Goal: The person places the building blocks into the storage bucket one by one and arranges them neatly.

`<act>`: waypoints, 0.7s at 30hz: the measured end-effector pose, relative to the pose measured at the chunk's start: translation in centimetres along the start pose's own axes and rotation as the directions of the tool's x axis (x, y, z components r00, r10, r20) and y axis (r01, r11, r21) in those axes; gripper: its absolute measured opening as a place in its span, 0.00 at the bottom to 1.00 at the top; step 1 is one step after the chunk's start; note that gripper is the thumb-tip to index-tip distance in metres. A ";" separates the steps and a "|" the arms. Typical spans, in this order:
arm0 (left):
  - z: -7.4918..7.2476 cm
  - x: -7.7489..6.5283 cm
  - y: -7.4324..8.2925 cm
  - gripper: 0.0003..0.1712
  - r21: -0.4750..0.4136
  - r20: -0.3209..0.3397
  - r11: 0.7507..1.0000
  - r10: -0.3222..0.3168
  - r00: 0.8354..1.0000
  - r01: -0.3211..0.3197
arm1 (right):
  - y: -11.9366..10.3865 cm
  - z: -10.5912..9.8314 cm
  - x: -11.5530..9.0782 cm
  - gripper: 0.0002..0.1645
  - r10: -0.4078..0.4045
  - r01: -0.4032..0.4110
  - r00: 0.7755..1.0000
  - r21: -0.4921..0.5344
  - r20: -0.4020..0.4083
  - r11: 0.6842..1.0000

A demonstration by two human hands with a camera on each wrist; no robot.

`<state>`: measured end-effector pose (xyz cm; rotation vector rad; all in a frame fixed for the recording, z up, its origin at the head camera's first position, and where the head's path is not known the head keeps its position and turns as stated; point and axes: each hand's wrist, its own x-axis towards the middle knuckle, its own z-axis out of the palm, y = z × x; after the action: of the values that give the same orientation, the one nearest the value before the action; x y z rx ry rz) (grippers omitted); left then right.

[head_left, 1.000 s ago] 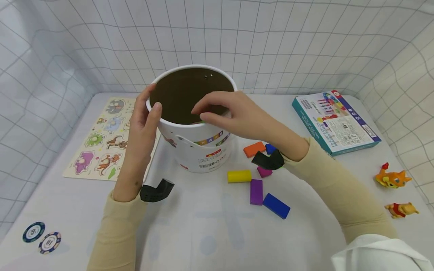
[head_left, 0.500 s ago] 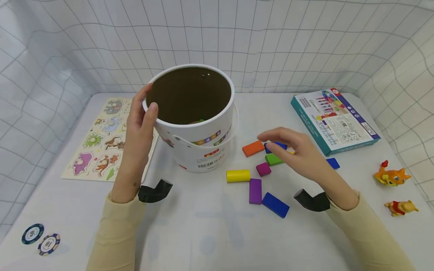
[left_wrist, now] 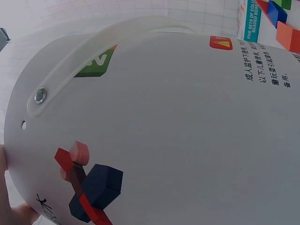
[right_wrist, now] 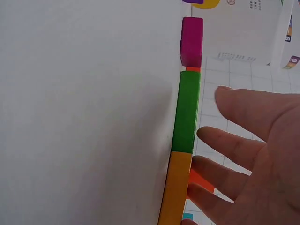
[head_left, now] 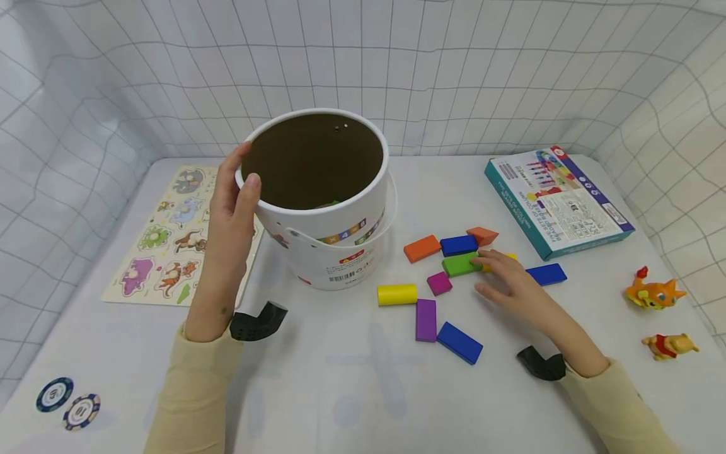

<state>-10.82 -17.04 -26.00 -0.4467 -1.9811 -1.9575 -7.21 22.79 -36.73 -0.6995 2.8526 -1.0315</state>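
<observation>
My left hand [head_left: 227, 221] grips the near-left rim of a white bucket [head_left: 295, 252], thumb outside the dark opening's edge and fingers along the side. Low inside the bucket are bits of green and reddish colour, too little shown to name. My right hand [head_left: 518, 287] hovers low over a yellow block [right_wrist: 174, 187] and a green block [head_left: 458, 265], fingers loosely spread. Whether a fingertip touches them I cannot tell. Around it lie a blue block [head_left: 546, 274], an orange triangular block [head_left: 483, 236] and a small magenta block [head_left: 439, 283].
More blocks lie nearer me: a yellow cylinder [head_left: 397, 294], a purple block [head_left: 426, 320] and a blue block [head_left: 460, 343]. An animal puzzle board [head_left: 127, 287] is left of the bucket. A boxed toy [head_left: 558, 202] and two small figurines [head_left: 655, 294] are at right; poker chips [head_left: 81, 412] lie front left.
My right hand has come out of the bucket and moved right and down to the blocks, its fingers spread. My left hand stays on the rim.
</observation>
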 end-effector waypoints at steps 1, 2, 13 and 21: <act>0.0 0.0 0.0 0.29 -0.002 0.000 1.000 0.004 1.000 -0.004 | 0.1 0.2 0.0 0.26 -0.005 0.005 1.000 -0.018 0.011 1.000; 0.0 0.0 0.0 0.29 -0.003 0.000 1.000 0.010 1.000 -0.010 | 0.2 0.3 0.1 0.27 -0.008 0.008 1.000 -0.041 0.016 0.999; 0.1 0.2 -0.1 0.28 0.009 0.000 0.999 0.031 1.000 -0.031 | 0.2 0.0 0.0 0.31 0.083 -0.083 0.997 -0.134 -0.007 0.987; -0.1 0.1 -0.1 0.29 0.015 -0.011 1.000 0.009 1.000 -0.009 | 0.2 0.0 0.0 0.27 0.098 -0.103 0.994 -0.171 -0.040 0.980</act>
<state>-10.92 -17.09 -26.08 -0.4392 -1.9817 -1.9346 -7.30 22.91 -36.84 -0.5454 2.9953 -0.7965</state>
